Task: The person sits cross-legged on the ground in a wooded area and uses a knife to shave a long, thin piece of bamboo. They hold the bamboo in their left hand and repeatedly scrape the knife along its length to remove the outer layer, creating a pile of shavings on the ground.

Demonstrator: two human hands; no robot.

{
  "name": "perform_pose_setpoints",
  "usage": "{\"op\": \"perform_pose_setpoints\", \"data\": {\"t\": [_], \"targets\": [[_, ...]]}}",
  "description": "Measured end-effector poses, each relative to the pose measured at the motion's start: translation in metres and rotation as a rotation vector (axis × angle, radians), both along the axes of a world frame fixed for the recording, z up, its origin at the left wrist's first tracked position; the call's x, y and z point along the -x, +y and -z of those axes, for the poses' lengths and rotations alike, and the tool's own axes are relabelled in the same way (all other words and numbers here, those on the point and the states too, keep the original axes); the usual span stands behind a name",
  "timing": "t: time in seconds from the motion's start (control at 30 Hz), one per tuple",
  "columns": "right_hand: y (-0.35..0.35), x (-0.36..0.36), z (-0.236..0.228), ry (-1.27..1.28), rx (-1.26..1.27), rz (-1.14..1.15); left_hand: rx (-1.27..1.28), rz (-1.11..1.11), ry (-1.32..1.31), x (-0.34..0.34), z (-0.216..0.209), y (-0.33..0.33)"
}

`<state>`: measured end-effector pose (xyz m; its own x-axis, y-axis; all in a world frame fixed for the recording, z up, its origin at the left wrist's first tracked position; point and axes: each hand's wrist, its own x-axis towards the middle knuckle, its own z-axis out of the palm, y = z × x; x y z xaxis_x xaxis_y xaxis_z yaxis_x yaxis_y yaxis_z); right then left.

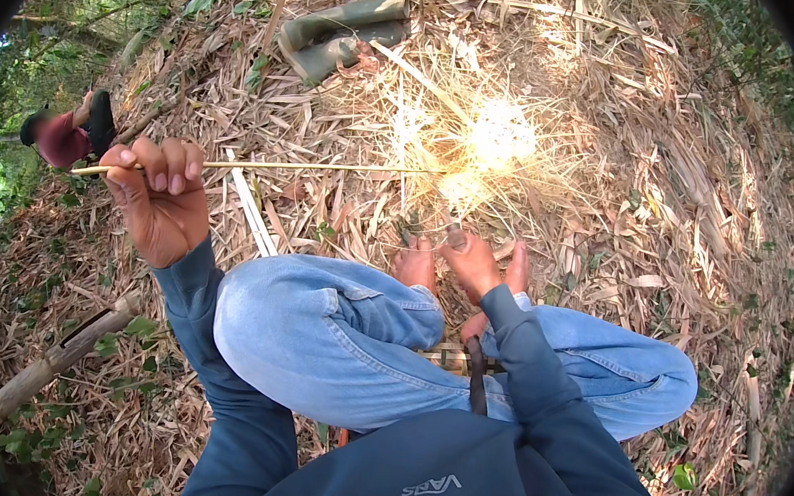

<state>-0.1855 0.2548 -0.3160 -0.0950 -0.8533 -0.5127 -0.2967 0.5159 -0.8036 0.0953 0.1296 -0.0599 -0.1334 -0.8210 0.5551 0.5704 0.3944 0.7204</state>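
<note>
Raised at the left, my left hand [162,189] pinches a long thin bamboo strip [314,165] between thumb and fingers. The strip runs almost level to the right, and its far end fades into bright sunlight over the shavings. My right hand [475,264] is low between my bare feet, closed around a small greyish-brown piece [455,237] whose kind I cannot make out. Glare hides whether the strip reaches that hand. Below my right forearm, a dark narrow curved thing [477,375] lies across my lap; its ends are partly hidden.
Pale thin shavings [428,127] pile up ahead of my feet. Green rubber boots [346,37] lie beyond them. Flat pale strips [250,200] rest beside my left knee. A cut bamboo pole [57,359] lies at lower left. Another person [65,141] sits at far left. Dry leaves cover the ground.
</note>
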Motion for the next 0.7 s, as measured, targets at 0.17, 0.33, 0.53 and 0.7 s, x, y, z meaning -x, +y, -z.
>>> {"op": "perform_pose_setpoints", "data": {"t": [0.17,0.33,0.53,0.7], "targets": [[0.009,-0.031,-0.038,-0.059,0.333,-0.192,0.016,0.124,0.011,-0.003,0.002,0.0],[0.003,-0.026,-0.043,0.009,0.092,-0.07,0.02,0.135,-0.034,-0.001,0.004,0.004],[0.013,-0.02,-0.042,0.076,0.309,-0.196,0.036,0.128,0.023,0.005,0.006,0.004],[0.001,-0.008,-0.018,0.215,0.004,-0.083,0.004,0.122,-0.041,0.009,0.003,0.006]]}}
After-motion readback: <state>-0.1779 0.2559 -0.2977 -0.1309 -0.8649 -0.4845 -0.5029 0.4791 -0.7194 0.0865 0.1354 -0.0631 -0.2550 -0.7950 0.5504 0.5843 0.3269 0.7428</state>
